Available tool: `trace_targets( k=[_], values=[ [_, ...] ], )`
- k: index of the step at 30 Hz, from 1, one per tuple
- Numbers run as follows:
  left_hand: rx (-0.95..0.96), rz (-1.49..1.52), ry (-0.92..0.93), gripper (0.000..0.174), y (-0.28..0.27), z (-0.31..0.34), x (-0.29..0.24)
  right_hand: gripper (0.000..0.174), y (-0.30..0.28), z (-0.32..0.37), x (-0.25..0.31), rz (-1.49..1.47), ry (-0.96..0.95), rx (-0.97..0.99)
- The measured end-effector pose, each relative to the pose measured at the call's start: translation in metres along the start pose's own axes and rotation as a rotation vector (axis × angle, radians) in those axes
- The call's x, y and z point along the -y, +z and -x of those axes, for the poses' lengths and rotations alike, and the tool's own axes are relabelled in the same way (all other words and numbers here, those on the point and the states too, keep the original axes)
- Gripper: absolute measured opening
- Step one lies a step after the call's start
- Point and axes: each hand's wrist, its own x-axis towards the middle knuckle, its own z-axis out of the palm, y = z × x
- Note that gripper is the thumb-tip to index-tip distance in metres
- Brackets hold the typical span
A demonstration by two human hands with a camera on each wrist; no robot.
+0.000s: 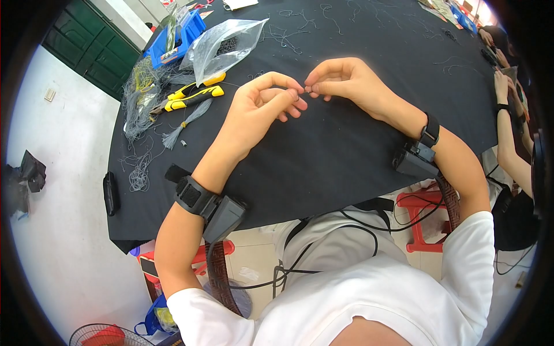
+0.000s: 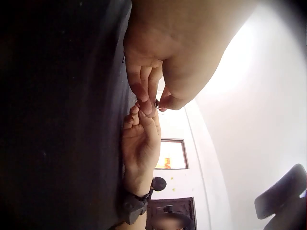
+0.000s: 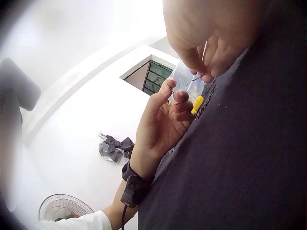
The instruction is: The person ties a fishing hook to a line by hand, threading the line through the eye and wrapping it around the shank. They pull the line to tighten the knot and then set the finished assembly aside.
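My left hand and right hand meet fingertip to fingertip over the black cloth in the head view. A thin cord runs along the right hand's fingers in the right wrist view, pinched between its thumb and fingers. The left hand pinches a dark bit of the same thin cord between thumb and index finger, and a fine loop shows between the two hands. From the left wrist, a small dark piece shows at the left fingertips, with the right hand just beyond. Fingers partly hide the cord.
Yellow-and-black pliers lie left of my hands, beside bundles of grey cord. Behind are a clear plastic bag and a blue bin. Loose threads lie farther back. Another person's arms are at the right edge.
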Motion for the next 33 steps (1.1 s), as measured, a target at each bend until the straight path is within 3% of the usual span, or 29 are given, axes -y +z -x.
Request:
trace_targets(
  k=[12,21,33],
  values=[
    [0.002,0.048,-0.052,0.023,-0.0012,0.0011,0.0023,0.014,-0.0006,-0.0007,-0.0006,0.006,0.002,0.014],
    [-0.154,-0.135,0.021,0.028,0.0009,0.0019,-0.0033,0.019,-0.0001,-0.0013,-0.0018,-0.023,-0.017,0.008],
    [-0.113,-0.191,-0.006,0.023,-0.0014,0.0001,0.0047,0.017,0.003,0.0013,0.003,-0.113,0.009,0.025]
  ],
)
